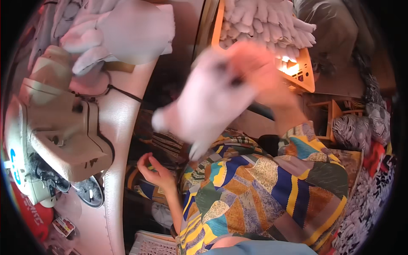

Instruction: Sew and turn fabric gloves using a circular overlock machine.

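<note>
My right hand (251,63), blurred by motion, is closed on a pale pink-white plush piece (208,97) in front of my body. Stubby parts stick out from its lower end and two dark spots show near my fingers; smearing hides the finer detail. Lower down, beside the table edge, my left hand (155,171) holds nothing, its fingers loosely curled and apart. A pale sewing machine (63,144) stands on the white table (121,114) to the left. More pale plush pieces (131,29) are heaped behind it.
An orange plastic basket (307,72) full of pale plush pieces (263,21) stands at the far right. Dark fuzzy pieces (89,191) lie by the machine. Black-and-white patterned cloth (361,212) is piled at right. A light slotted crate (151,244) sits low near the table.
</note>
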Motion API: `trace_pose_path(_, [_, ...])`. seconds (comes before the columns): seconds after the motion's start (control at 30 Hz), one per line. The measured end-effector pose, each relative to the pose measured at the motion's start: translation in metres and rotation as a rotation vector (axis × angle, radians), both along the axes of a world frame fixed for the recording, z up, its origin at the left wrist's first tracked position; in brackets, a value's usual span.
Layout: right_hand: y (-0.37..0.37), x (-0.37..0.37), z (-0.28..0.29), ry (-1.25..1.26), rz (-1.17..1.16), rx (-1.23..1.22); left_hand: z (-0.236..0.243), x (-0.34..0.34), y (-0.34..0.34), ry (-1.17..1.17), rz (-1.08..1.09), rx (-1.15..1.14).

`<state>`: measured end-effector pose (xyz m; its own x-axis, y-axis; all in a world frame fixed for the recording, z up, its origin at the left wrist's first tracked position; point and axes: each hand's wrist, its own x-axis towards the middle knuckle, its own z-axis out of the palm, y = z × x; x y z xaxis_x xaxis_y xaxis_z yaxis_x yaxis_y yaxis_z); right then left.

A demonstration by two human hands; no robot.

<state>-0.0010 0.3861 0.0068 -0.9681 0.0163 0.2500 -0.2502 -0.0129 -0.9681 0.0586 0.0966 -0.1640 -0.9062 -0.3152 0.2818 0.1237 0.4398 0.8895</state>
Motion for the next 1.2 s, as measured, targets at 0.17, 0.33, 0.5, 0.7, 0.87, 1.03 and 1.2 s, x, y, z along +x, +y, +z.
trace_pose_path(0.17, [0.116,0.037,0.063,0.608,-0.721,0.351,-0.057,-0.028,-0.009,-0.104,-0.123,-0.096])
trace_pose_path(0.33, [0.169,0.027,0.052,0.388,-0.699,0.656,-0.095,-0.024,-0.022,-0.171,-0.149,-0.194])
trace_pose_path(0.5, [0.189,-0.031,-0.072,-0.235,-0.218,0.889,-0.105,-0.024,-0.026,-0.296,-0.198,-0.137])
trace_pose_path(0.7, [0.17,-0.047,-0.181,-0.659,0.052,0.788,-0.114,-0.025,-0.027,-0.304,-0.261,-0.257])
trace_pose_path(0.87, [0.17,-0.068,-0.201,-0.752,0.179,0.743,-0.11,-0.025,-0.019,-0.309,-0.235,-0.272])
trace_pose_path(1.03, [0.192,-0.095,-0.191,-0.881,0.318,0.642,-0.108,-0.028,-0.02,-0.285,-0.264,-0.265])
trace_pose_path(1.2, [0.159,-0.11,-0.032,-0.658,0.312,1.522,-0.101,-0.029,-0.016,-0.3,-0.242,-0.243])
